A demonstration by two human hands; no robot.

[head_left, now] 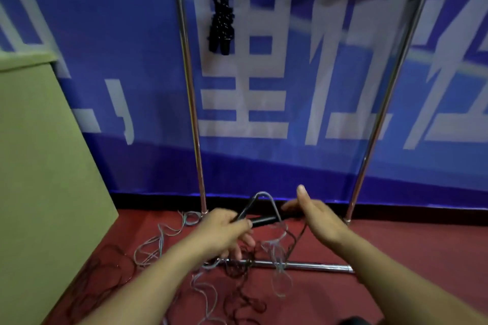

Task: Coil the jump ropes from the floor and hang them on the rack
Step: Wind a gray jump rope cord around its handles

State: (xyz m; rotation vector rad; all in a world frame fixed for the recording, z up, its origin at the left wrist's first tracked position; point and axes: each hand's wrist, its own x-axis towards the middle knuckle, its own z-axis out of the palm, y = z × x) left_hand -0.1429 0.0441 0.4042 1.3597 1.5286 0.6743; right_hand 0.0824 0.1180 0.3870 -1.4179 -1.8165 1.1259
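My left hand (224, 227) grips the black handles (264, 220) of a grey jump rope; a loop of its cord (264, 196) arches up between my hands. My right hand (317, 216) is next to the handles' far end, thumb raised, fingers around the cord; its grip is partly hidden. The cord trails down to the floor. Several loose ropes, grey (158, 243) and dark (237, 298), lie tangled on the red floor. A coiled black rope (221, 21) hangs from the top of the metal rack (190, 92).
The rack's base bar (317, 266) lies across the floor under my hands; its right post (383, 113) stands further right. A green cabinet (39, 166) fills the left. A blue banner covers the wall behind.
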